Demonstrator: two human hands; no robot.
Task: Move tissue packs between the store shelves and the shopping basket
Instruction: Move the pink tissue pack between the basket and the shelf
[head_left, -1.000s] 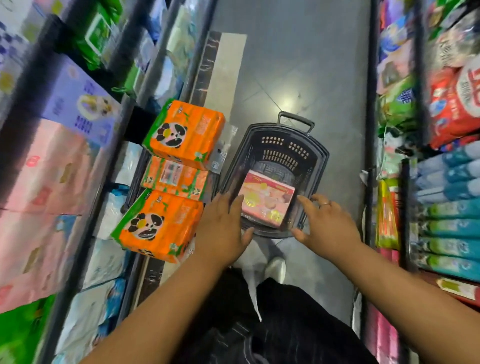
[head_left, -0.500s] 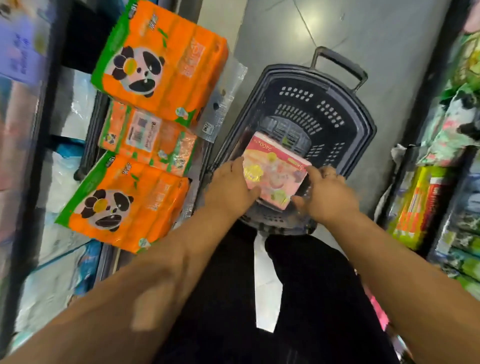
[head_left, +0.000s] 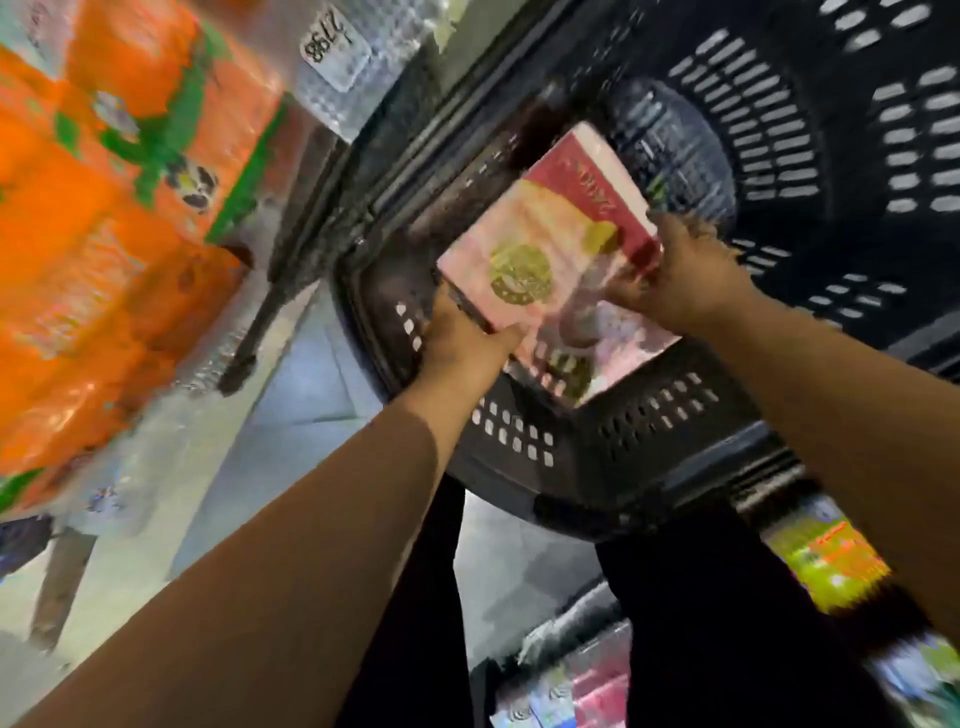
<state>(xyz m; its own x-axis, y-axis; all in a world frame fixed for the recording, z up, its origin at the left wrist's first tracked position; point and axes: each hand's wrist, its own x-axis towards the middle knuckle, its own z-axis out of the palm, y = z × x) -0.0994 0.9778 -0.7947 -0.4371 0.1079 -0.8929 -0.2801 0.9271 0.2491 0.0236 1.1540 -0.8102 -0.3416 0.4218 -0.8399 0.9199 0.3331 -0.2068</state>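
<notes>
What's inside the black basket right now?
One pink tissue pack, gripped by the left hand and right hand, inside the basket. Bare perforated walls elsewhere; the floor under the pack is covered.

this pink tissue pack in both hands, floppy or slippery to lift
Probably firm and light: the pink tissue pack looks blocky though the left hand and right hand grip only its edges. Its shiny wrapper may be slippery.
</notes>
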